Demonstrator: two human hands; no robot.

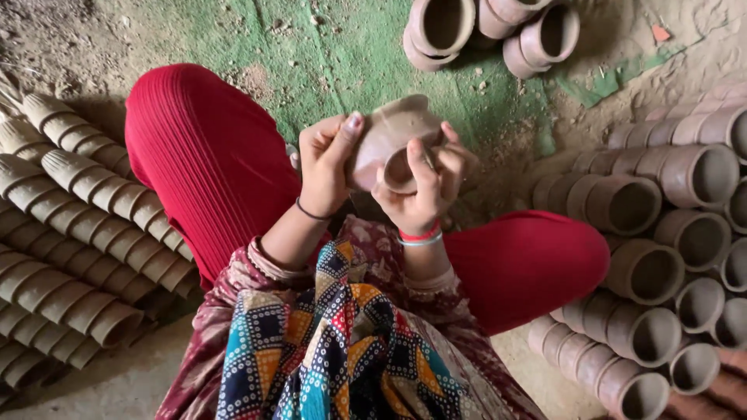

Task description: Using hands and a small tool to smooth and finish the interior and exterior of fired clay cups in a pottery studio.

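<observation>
Left hand point(325, 167) and right hand point(424, 183) are both gripping small brown unfired clay cup point(389, 140) — squeezing risks denting its soft wall.

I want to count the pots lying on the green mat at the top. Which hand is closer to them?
The right hand. It holds the clay cup just below the pots on the green mat. The left hand grips the cup's other side, farther from them.

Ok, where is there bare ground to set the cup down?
Bare green mat lies ahead of the hands, between the red knee and the pots at the top. Crowded: nested cup rows on the left, stacked cups on the right. Both hands hold the clay cup.
</observation>
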